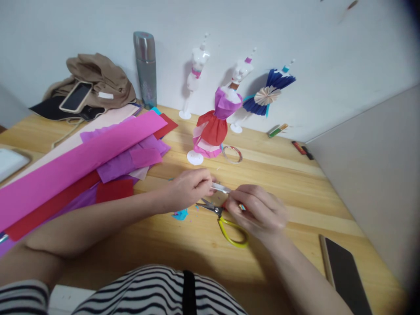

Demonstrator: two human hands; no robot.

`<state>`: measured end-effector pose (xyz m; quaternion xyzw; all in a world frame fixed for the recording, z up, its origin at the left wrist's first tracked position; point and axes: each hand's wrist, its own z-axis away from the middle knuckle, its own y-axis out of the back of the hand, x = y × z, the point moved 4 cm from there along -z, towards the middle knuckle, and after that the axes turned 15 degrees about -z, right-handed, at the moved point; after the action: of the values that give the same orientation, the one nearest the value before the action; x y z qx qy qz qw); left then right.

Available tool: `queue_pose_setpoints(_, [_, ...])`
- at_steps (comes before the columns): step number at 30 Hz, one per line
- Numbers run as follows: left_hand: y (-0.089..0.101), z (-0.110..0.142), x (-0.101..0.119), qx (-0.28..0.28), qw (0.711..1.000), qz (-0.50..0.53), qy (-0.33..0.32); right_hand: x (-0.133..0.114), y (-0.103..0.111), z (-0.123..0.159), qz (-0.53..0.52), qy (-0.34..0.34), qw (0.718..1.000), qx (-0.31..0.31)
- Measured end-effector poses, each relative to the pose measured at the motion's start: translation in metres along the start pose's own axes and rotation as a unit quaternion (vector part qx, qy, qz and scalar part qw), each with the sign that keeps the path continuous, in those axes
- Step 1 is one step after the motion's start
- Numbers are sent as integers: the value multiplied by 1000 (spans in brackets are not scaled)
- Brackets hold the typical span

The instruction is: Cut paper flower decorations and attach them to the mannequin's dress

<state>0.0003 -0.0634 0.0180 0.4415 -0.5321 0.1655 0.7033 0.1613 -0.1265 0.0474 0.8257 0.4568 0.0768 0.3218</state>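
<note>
A narrow whitish strip stretches between my two hands over the middle of the table. My left hand is closed, pinching one end of it. At the other end, the fingers of my right hand are pressed together on the strip. Just below lie scissors with yellow handles, partly under my right hand. Bits of red and blue show beneath those fingers, too covered to name. Blue paper scraps lie near my left wrist. Beyond my hands stands a small mannequin in a purple and red paper dress.
Colored paper sheets are heaped at left. Behind them are a phone, brown cloth and a flask. Two more mannequins, one bare-bodied, one in blue paper, stand by the wall. A dark notebook lies right.
</note>
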Motion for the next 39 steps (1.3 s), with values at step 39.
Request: queue_pose_setpoints(39, [25, -7, 8, 36, 968, 219, 121, 10, 11, 97, -199, -382, 878, -210])
